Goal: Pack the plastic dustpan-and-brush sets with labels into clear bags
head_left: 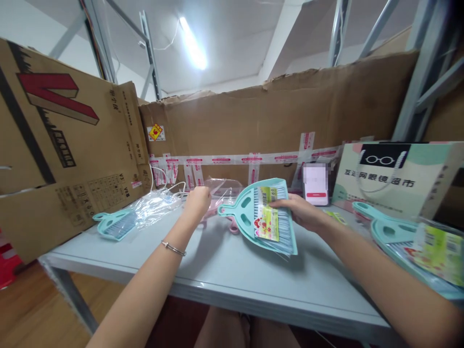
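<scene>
My right hand (302,211) grips a light-blue dustpan (244,212) by its wide end, thumb on the printed label. A small brush (288,227) with blue-grey bristles is nested in the dustpan, which is held above the table with its handle pointing left. My left hand (198,200) is closed in a fist just left of the handle, apart from it; whatever is inside the fingers is hidden. Clear plastic film (224,186) shows right beside that fist. Behind the dustpan handle, a pink item (234,225) lies partly hidden on the table.
Left on the grey table (217,270) lies another light-blue dustpan set (115,224) beside crumpled clear plastic (159,208). More dustpan sets (395,232) lie at the right edge. A phone (315,183) and a paper bag (391,176) stand behind. Cardboard (232,121) walls the back.
</scene>
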The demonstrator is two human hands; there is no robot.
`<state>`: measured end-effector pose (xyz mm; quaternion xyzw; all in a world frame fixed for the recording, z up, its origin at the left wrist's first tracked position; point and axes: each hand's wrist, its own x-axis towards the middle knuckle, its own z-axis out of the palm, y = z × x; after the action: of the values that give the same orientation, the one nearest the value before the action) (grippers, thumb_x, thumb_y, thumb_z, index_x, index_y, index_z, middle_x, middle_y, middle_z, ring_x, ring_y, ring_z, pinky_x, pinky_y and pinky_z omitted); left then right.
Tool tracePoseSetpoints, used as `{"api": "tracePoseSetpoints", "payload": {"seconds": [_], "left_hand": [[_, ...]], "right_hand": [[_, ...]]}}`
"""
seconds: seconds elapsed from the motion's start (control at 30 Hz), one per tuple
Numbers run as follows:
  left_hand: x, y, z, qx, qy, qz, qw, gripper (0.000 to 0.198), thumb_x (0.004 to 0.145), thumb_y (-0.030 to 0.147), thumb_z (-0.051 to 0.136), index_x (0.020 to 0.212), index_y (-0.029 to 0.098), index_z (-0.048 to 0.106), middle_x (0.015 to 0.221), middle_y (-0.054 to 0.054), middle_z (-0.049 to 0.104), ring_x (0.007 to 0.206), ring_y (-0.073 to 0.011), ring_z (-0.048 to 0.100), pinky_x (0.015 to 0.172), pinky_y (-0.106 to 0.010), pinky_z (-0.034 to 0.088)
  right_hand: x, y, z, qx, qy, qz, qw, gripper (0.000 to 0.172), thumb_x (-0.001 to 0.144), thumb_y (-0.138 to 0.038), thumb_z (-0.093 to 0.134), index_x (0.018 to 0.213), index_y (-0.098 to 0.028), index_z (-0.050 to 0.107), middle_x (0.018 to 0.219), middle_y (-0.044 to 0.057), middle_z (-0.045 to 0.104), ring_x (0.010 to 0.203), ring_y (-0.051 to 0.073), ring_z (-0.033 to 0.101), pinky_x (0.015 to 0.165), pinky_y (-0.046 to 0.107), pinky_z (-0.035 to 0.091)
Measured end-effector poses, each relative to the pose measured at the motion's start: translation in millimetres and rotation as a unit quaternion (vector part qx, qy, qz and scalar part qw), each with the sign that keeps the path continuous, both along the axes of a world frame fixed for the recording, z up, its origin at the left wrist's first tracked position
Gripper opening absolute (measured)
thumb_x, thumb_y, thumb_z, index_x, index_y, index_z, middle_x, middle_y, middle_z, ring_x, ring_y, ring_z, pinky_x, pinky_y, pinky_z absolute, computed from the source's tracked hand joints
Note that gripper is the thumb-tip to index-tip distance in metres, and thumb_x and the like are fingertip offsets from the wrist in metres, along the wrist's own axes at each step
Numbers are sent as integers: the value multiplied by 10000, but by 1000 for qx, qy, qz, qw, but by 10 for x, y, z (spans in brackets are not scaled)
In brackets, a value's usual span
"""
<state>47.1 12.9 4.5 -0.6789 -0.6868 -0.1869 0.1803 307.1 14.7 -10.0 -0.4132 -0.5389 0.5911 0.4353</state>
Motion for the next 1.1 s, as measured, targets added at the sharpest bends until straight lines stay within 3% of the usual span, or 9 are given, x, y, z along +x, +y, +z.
{"api": "tracePoseSetpoints", "payload": {"seconds": [0.13,0.27,0.43,0.6,0.77,0.97,1.1], "left_hand": [[298,-59,25,32,-2,-38,999,236,821,185,398,817,170,633,844,-108,644,781,-236,609,671,-314,429],[496,-55,-130,66,-48,-108,991,243,849,201,384,826,186,625,836,-74,633,783,-208,595,685,-298,428],[405,-20,-295,77,-109,-191,973,256,870,232,380,942,209,625,837,-48,624,808,-176,579,728,-272,428],[376,-65,-316,111,-108,-210,965,275,874,234,374,982,188,623,828,-57,613,784,-172,571,713,-275,435],[436,-77,-346,98,-90,-272,953,288,871,223,379,1051,187,601,864,-68,627,792,-178,583,707,-288,452],[445,-94,-340,85,-125,-300,942,354,859,191,377,1183,179,518,1046,-88,637,934,-202,588,820,-326,447],[527,-150,-340,71,-102,-333,935,383,874,205,352,1238,209,470,1085,-80,627,953,-203,585,823,-333,434]], "right_hand": [[-1,68,-55,-10,37,-36,999,194,674,-64,613,855,-119,659,793,86,711,675,186,665,599,273,547],[-100,98,-123,-48,150,-56,986,173,704,-45,572,852,-110,634,762,86,707,634,176,658,596,279,553],[-213,108,-205,-81,206,-97,970,153,769,-69,517,872,-123,617,704,55,700,598,153,650,590,278,559],[-298,-11,-239,-45,158,-36,986,182,753,-69,557,916,-117,623,780,65,707,619,145,654,582,253,555],[-433,-103,-343,-36,157,8,987,173,729,-78,592,890,-127,635,804,65,709,656,147,661,593,232,548],[-469,-67,-351,-43,261,-61,962,159,753,-62,546,866,-151,613,763,44,705,645,154,659,612,262,560],[-512,-105,-367,-36,255,-43,965,145,747,-65,564,843,-162,612,733,26,702,644,139,658,586,221,546]]}}
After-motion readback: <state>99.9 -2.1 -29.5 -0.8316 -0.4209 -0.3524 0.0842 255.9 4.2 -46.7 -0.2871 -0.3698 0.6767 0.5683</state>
